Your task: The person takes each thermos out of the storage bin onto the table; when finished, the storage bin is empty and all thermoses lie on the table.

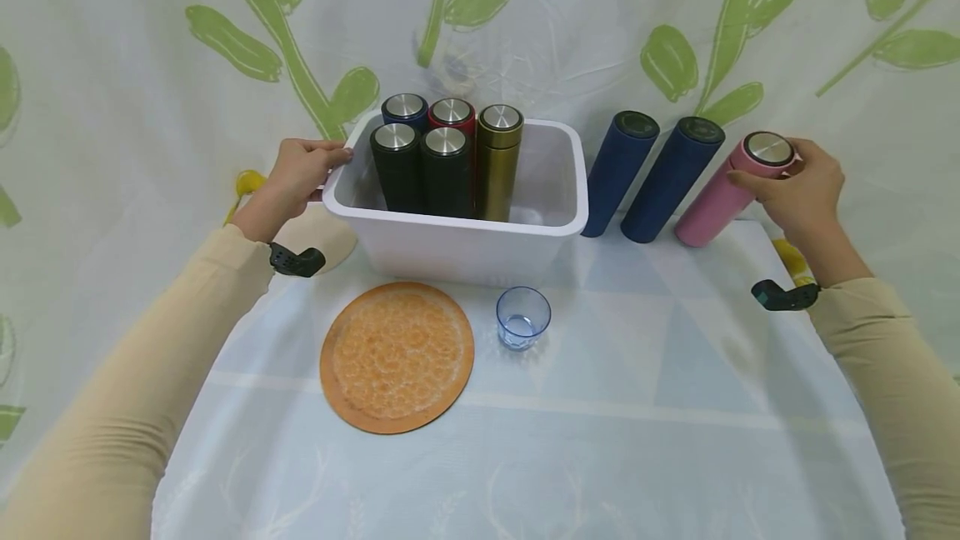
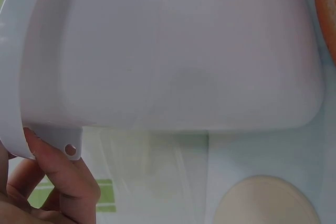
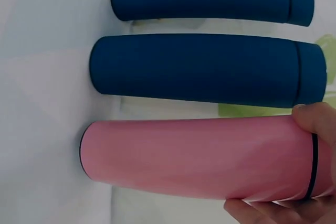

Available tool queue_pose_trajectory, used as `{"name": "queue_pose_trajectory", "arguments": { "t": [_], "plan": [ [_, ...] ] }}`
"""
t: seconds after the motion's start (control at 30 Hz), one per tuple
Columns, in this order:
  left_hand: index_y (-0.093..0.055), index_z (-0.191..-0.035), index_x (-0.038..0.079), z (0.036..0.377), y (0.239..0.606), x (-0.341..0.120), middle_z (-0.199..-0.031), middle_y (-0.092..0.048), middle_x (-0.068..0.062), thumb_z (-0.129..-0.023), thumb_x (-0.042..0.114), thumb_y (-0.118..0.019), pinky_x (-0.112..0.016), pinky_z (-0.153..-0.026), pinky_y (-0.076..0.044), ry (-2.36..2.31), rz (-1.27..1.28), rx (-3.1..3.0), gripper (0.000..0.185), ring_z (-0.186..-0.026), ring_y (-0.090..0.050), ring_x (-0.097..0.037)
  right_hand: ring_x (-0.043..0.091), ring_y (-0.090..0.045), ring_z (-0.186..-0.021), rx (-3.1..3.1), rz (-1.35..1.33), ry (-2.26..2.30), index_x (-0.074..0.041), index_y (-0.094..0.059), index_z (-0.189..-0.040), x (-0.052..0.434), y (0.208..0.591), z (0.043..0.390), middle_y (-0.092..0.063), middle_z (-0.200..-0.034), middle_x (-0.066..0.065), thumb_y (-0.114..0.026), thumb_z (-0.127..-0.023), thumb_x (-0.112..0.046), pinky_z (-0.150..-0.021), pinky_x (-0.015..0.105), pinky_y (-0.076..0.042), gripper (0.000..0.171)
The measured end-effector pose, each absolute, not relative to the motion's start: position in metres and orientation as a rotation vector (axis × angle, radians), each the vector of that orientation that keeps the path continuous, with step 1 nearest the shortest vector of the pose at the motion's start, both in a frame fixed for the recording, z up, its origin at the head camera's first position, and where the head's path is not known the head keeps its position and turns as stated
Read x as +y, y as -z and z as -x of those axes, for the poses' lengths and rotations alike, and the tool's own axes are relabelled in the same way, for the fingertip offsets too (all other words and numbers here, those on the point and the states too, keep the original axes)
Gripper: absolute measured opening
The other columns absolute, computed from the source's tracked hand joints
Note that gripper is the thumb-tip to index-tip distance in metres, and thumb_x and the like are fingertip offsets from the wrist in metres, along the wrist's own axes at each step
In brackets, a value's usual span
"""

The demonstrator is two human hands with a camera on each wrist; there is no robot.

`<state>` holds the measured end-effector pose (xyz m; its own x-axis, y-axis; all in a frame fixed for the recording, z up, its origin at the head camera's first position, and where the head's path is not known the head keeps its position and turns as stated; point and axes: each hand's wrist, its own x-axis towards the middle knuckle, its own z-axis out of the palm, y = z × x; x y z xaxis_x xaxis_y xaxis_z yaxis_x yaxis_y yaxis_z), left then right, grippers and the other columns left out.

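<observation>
My left hand [image 1: 302,172] grips the left rim of a white plastic bin [image 1: 465,250], with the fingers at a small tab with a hole in the left wrist view. Several thermos flasks stand in the left and middle of the bin: black ones [image 1: 396,173], a gold one [image 1: 498,169], a red one [image 1: 452,112] and a blue one [image 1: 405,109]. My right hand [image 1: 808,190] holds a pink thermos flask [image 1: 716,205] around its top, thumb on the near side. Its base is at the back of the table. Beside it are two dark blue flasks [image 3: 199,69].
A round orange-brown mat [image 1: 397,357] lies in front of the bin, and a small blue-tinted glass [image 1: 522,319] stands to its right. A beige disc [image 2: 265,203] lies by the bin's left side. A pale patterned cloth [image 1: 570,457] covers the table; a leaf-print curtain [image 1: 600,15] hangs behind.
</observation>
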<state>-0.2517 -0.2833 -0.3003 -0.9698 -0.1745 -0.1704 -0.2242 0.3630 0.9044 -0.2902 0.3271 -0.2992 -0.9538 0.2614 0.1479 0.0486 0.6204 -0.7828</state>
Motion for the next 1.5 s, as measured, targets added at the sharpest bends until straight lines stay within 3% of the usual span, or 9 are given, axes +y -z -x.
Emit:
{"name": "queue_pose_trajectory", "arguments": {
  "t": [0.57,0.77,0.97,1.2,1.5],
  "plan": [
    [-0.048,-0.149,0.009,0.249,0.301,-0.287,-0.141,-0.049,-0.017,-0.102,0.033,-0.056,-0.021,-0.069,-0.055,-1.680,0.376,2.569,0.053,-0.110,-0.056,-0.022,0.007,-0.050,-0.091,-2.679,0.152,-1.344,-0.008,-0.039,-0.149,0.335,0.304,0.311,-0.047,-0.113,-0.006,-0.078,-0.087,-0.032,-0.066,0.012,-0.052,0.077],
    [-0.048,-0.149,0.008,0.248,0.302,-0.287,-0.141,-0.049,-0.017,-0.103,0.034,-0.055,-0.021,-0.070,-0.055,-1.672,0.364,2.576,0.053,-0.113,-0.055,-0.024,0.004,-0.053,-0.091,-2.685,0.132,-1.382,-0.010,-0.040,-0.147,0.340,0.306,0.321,-0.050,-0.125,0.005,-0.079,-0.087,-0.033,-0.066,0.014,-0.053,0.076],
    [-0.048,-0.149,0.008,0.248,0.301,-0.287,-0.142,-0.049,-0.018,-0.102,0.034,-0.056,-0.021,-0.069,-0.055,-1.674,0.369,2.575,0.054,-0.113,-0.055,-0.024,0.003,-0.055,-0.090,-2.665,0.133,-1.428,-0.014,-0.044,-0.139,0.342,0.306,0.325,-0.051,-0.117,-0.002,-0.081,-0.085,-0.034,-0.065,0.015,-0.054,0.068],
    [-0.048,-0.148,0.008,0.250,0.297,-0.283,-0.141,-0.049,-0.018,-0.102,0.032,-0.058,-0.021,-0.068,-0.056,-1.705,0.373,2.561,0.053,-0.109,-0.057,-0.021,0.003,-0.054,-0.092,-2.675,0.145,-1.394,-0.012,-0.040,-0.147,0.345,0.306,0.322,-0.050,-0.129,0.009,-0.079,-0.086,-0.035,-0.064,0.013,-0.053,0.076],
    [-0.049,-0.148,0.008,0.249,0.299,-0.282,-0.141,-0.050,-0.018,-0.102,0.031,-0.056,-0.021,-0.068,-0.056,-1.690,0.374,2.574,0.052,-0.108,-0.056,-0.021,0.003,-0.053,-0.091,-2.679,0.138,-1.370,-0.013,-0.043,-0.141,0.345,0.306,0.319,-0.051,-0.123,0.005,-0.079,-0.085,-0.037,-0.065,0.013,-0.053,0.071]
  ]
}}
